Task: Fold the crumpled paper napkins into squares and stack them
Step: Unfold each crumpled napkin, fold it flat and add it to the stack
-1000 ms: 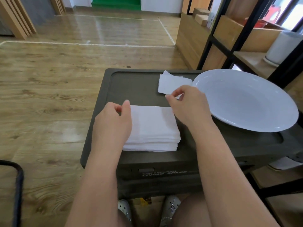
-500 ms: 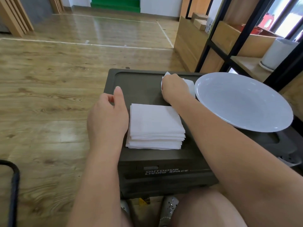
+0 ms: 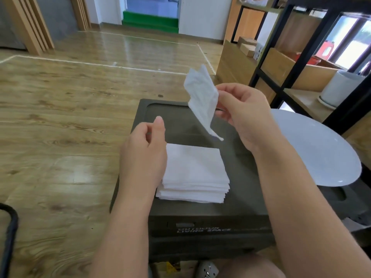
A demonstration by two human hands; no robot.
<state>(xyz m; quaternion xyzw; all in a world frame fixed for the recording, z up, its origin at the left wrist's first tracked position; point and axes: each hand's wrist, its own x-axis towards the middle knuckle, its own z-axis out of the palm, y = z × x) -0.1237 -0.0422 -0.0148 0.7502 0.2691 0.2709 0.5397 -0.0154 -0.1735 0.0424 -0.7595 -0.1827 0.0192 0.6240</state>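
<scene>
The right hand (image 3: 244, 115) pinches a crumpled napkin (image 3: 202, 99) aloft, clear of the box (image 3: 236, 161); the left hand (image 3: 143, 155), fingers loosely curled, empty, touches the folded stack's (image 3: 193, 171) left edge.

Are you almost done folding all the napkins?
Nearly, it seems. A neat stack of folded napkins already sits on the dark box. The right hand holds one crumpled napkin up in the air, not folded yet. The left hand waits by the stack, holding nothing. No other loose napkins are in view.
</scene>
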